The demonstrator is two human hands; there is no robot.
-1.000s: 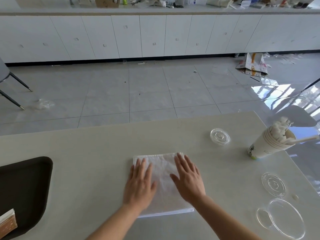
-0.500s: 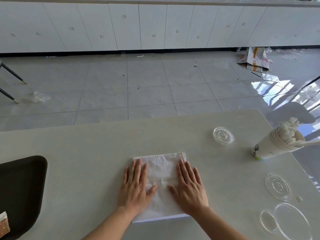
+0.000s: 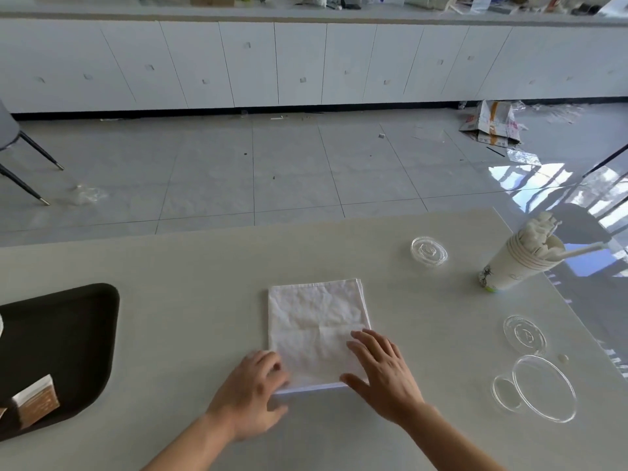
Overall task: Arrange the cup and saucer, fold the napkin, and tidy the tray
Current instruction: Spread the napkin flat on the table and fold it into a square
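Perhaps a pantry — white cabinets

The napkin looks like creased white cloth; the table is smooth and matt, the lids clear glossy plastic.

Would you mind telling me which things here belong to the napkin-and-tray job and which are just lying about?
In use: napkin, dark tray, left hand, right hand.

Lying about: paper cup stack, small clear lid, flat clear lid, large clear lid.
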